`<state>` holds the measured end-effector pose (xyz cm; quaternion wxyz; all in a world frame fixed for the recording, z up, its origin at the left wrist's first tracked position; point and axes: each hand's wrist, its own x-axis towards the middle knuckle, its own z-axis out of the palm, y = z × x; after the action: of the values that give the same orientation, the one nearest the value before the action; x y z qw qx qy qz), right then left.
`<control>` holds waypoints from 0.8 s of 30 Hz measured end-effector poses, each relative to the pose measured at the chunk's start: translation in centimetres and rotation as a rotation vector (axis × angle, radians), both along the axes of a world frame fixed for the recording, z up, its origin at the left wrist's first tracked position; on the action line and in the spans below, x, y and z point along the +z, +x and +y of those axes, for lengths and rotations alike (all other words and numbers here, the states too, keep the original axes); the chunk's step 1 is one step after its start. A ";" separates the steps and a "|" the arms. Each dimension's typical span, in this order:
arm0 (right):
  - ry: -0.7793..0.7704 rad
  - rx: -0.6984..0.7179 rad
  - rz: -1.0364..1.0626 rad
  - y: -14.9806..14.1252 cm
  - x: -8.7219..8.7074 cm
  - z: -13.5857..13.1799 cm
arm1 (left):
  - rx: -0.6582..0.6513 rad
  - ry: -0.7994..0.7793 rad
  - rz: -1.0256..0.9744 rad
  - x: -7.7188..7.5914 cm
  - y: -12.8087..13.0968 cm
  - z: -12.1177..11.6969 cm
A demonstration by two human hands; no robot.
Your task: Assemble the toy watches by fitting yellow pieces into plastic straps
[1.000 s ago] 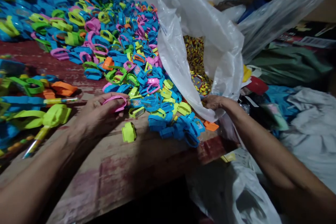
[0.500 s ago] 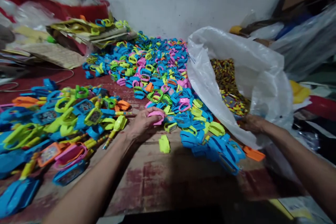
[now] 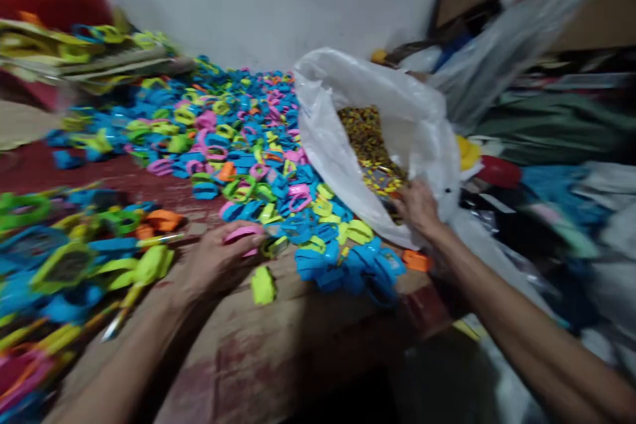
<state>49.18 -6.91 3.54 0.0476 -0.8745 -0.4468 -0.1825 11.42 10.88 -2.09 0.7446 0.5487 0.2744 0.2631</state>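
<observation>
My left hand (image 3: pixel 218 255) is closed around a pink plastic toy watch (image 3: pixel 243 233), low over the wooden table. A lime-yellow toy watch (image 3: pixel 263 285) lies just right of that hand. Beyond it spreads a big pile of toy watches (image 3: pixel 238 139) in blue, pink, yellow, green and orange. My right hand (image 3: pixel 419 207) reaches into the mouth of a white plastic sack (image 3: pixel 325 126). Inside are many small yellow, red and brown sticks (image 3: pixel 365 136). The right fingertips are blurred and partly hidden among the sack's contents, so I cannot tell what they hold.
At the left lies a second heap of toy watches (image 3: pixel 64 265), several with striped sticks through them. An orange piece (image 3: pixel 416 260) sits below the sack. Stacked papers (image 3: pixel 114 63) stand back left. Bags and cloths (image 3: pixel 561 126) crowd the right side. A pale wall (image 3: pixel 258 6) closes the back.
The view has turned to the right, so everything sits further left. My right hand has drawn slightly up at the sack's mouth. The left hand still holds the pink toy watch.
</observation>
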 end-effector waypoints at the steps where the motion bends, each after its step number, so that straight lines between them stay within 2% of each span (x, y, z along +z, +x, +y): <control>1: 0.038 0.003 -0.018 -0.5 0.7 0.4 | 0.012 0.000 0.021 -0.1 0.0 0.2; 4: 0.167 0.064 -0.019 -4.5 2.4 1.8 | 0.004 0.082 0.055 0.5 0.0 -0.2; 5: 0.214 0.124 0.017 -6.7 2.6 2.3 | 0.003 0.130 0.059 1.1 0.1 -0.6; 6: 0.301 0.245 0.103 -9.2 2.6 2.6 | 0.004 0.161 0.058 1.6 0.2 -1.1; 10: 0.337 0.688 0.469 -19.2 0.6 3.1 | 0.002 0.068 0.028 3.5 0.6 -3.1; 12: 0.340 0.773 0.597 -22.3 -0.9 3.1 | -0.036 0.013 0.001 3.8 0.5 -3.5; 15: 0.424 0.720 0.718 -23.7 -2.0 2.9 | -0.115 -0.041 -0.043 3.5 0.3 -3.3; 18: 0.471 0.728 0.770 -23.1 -1.7 2.6 | -0.148 -0.056 -0.079 3.0 0.2 -2.9; 24: 0.433 0.843 0.657 -21.9 -2.1 2.5 | -0.161 0.005 -0.033 2.6 0.1 -2.6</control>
<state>27.29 -4.43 1.42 0.4304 -0.6022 -0.6709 0.0461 11.56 8.25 0.48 0.7662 0.5665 0.2166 0.2123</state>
